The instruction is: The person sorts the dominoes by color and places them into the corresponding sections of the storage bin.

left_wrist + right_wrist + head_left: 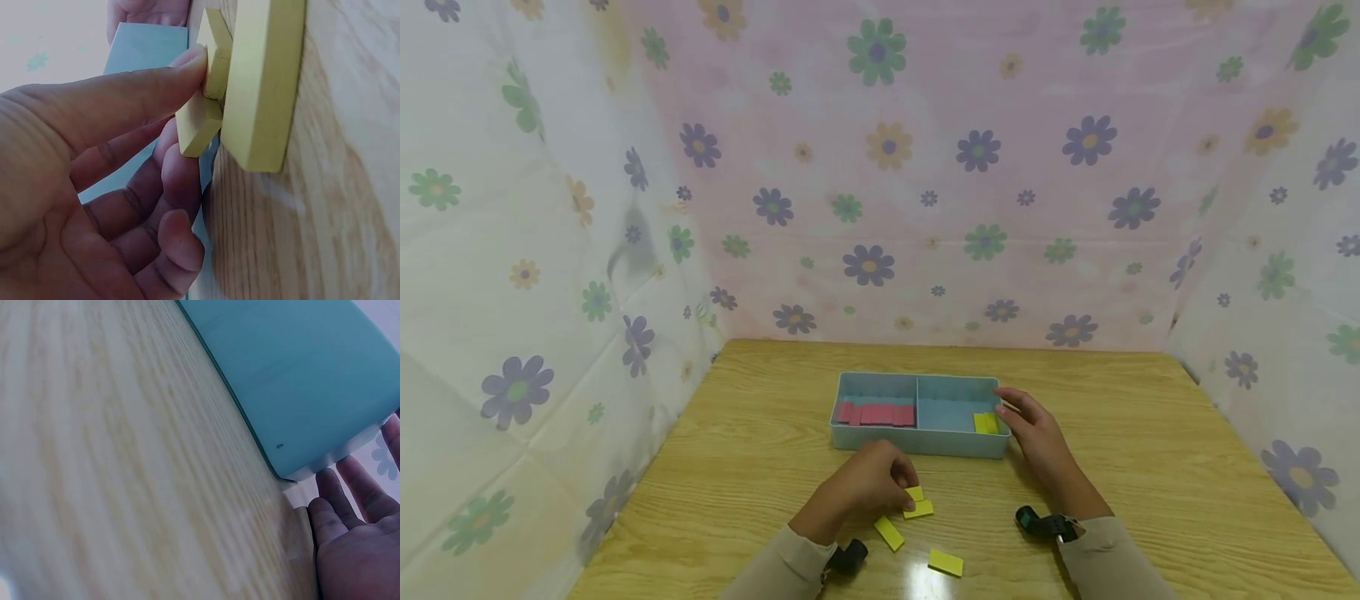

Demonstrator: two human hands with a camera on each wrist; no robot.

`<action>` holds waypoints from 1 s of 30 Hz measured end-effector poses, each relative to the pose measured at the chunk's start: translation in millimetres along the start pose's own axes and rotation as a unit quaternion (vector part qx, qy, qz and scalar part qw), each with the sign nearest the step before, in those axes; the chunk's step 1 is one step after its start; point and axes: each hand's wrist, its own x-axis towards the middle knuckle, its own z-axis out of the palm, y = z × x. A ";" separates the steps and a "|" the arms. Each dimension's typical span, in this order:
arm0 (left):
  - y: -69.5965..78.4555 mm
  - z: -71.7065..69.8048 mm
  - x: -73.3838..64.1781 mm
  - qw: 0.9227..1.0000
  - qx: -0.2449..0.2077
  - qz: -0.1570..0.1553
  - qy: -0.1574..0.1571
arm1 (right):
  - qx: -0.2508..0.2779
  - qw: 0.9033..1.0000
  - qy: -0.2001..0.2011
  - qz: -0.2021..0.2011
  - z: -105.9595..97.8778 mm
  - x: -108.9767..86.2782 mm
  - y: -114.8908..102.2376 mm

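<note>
My left hand (871, 482) pinches a small yellow tile (915, 493) between thumb and fingers, low over the table. Another yellow tile (919, 509) sits right at its fingertips. The left wrist view shows the thumb on one yellow piece (217, 59), with a second yellow piece (199, 125) against the fingers. A light blue two-compartment box (887, 441) stands just beyond this hand. Pink tiles (880, 414) lie in its left compartment, and yellow tiles (986, 422) in the right compartment's near corner. My right hand (1036, 433) rests its extended fingers at the box's right end.
Two more yellow tiles lie loose on the wooden table (760, 417): one tile (889, 533) below the left hand, another tile (945, 562) nearer me. Flower-printed cloth (925, 167) closes off the back and both sides. Each wrist wears a black camera (1037, 523).
</note>
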 end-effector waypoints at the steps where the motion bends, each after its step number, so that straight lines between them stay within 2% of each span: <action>1: -0.4 -0.2 0.5 1.000 0.000 0.000 0.001 | 0.002 1.000 0.000 -0.002 0.1 -0.2 0.1; 8: -2.6 -0.7 1.2 1.000 -0.004 -0.005 -0.002 | -0.006 1.000 -0.009 -0.023 0.3 -3.5 0.3; 18: 0.8 -1.6 -1.6 1.000 0.014 0.005 0.022 | -0.011 1.000 -0.007 -0.024 2.0 -2.7 -0.4; 25: 2.7 -5.6 1.8 0.999 -0.002 0.033 0.033 | 0.000 1.000 -0.004 -0.022 2.4 -2.2 -1.5; 30: 9.0 -8.8 6.2 0.998 0.012 0.044 0.046 | 0.005 1.000 -0.002 -0.021 1.9 -2.6 -1.9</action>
